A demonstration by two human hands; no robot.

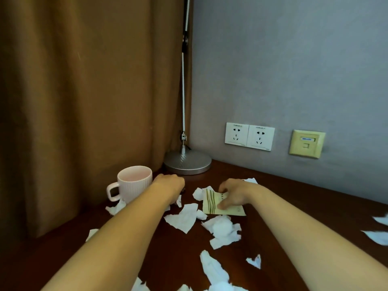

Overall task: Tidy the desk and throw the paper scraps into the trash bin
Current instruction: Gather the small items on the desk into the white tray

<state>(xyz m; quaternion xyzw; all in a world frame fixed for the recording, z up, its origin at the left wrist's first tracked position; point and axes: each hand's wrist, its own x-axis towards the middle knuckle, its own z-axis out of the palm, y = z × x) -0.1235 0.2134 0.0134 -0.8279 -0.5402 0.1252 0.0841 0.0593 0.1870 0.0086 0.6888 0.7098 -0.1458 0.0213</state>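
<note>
Mug: a pink mug (pixel 134 183) stands just left of the left hand, with its handle on the far side from the hand.
Left arm: bare and stretched out long, coming from the bottom left up to the hand.
Left hand: the left hand (pixel 169 185) is knuckles up, low over the brown desk (pixel 178 259). Its fingers bend down behind the back of the hand. I cannot tell if they are holding anything.
Lamp: the round silver foot of a lamp (pixel 187 162) sits just behind the left hand, and its thin pole goes straight up.
Paper scraps: white torn paper scraps (pixel 184 219) lie on the desk between the two hands and under the left wrist. More lie closer to the person than both hands. A crumpled one sits just in front of the right hand, and a few more lie to the right of the right arm.
Yellow card: a yellow card (pixel 211 201) lies flat under the right hand. Its brown stripes stick out to the left of the hand.
Right hand: the right hand (pixel 233 194) has its fingers curled over the far edge of the yellow card and its thumb on the near part. It pinches the card.
Right arm: bare, reaching in from the bottom right.
Sockets: two white sockets (pixel 249 135) are on the grey wall, up behind the right hand.
</note>
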